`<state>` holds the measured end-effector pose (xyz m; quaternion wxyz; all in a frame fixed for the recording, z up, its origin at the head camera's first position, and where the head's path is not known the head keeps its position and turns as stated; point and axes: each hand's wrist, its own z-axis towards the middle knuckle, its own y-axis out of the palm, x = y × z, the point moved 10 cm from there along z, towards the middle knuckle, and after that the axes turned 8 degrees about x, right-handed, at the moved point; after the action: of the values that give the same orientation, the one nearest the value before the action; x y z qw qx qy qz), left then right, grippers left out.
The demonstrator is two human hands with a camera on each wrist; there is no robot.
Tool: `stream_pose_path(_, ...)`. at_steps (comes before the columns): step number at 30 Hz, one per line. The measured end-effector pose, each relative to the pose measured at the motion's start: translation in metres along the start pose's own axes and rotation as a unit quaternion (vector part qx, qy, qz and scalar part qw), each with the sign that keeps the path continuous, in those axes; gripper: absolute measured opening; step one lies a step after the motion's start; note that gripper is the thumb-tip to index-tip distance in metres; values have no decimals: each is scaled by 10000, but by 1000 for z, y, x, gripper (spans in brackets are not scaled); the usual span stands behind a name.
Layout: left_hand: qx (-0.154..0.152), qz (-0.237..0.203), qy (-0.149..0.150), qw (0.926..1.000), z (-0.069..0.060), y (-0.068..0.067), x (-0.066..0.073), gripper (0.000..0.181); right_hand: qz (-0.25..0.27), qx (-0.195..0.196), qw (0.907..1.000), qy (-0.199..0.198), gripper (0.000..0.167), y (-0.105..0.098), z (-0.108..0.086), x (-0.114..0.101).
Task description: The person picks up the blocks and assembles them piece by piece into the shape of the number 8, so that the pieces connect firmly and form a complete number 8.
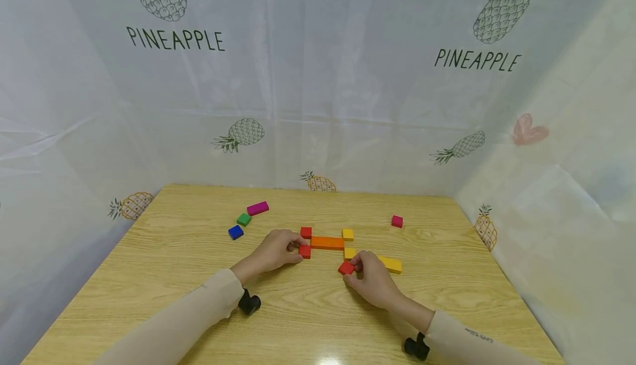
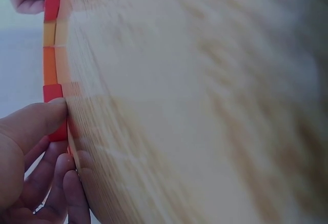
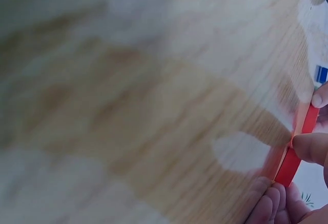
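Note:
My left hand [image 1: 272, 253] pinches a small red block [image 1: 305, 252] between thumb and finger, just in front of another red block [image 1: 306, 232]. An orange bar [image 1: 327, 243] lies between these red blocks and two yellow blocks, one behind [image 1: 348, 235] and one in front [image 1: 350, 253]. Near the front yellow block, my right hand [image 1: 375, 282] pinches a third red block [image 1: 346, 268], which is turned at an angle. A longer yellow block [image 1: 390, 264] lies behind the right hand, partly hidden by it.
On the wooden table [image 1: 199, 210], a magenta bar [image 1: 258, 208], a green block [image 1: 244, 219] and a blue block [image 1: 236, 232] lie at the back left. A pink-red block [image 1: 397, 221] is at the back right. A pineapple-print sheet [image 1: 348, 105] hangs behind.

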<state>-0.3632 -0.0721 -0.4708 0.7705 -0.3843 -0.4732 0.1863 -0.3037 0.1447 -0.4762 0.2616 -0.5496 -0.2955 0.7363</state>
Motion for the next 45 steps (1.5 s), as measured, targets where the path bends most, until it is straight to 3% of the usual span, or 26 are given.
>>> stream_pose_path(31, -35, -132, -90, 9999, -1, 0, 0, 29, -120, 23, 9999, -121, 25, 0, 2, 0)
stream_pose_path(45, -49, -53, 20, 10000, -1, -1, 2, 28, -124, 5, 9998, -168, 26, 0, 2, 0)
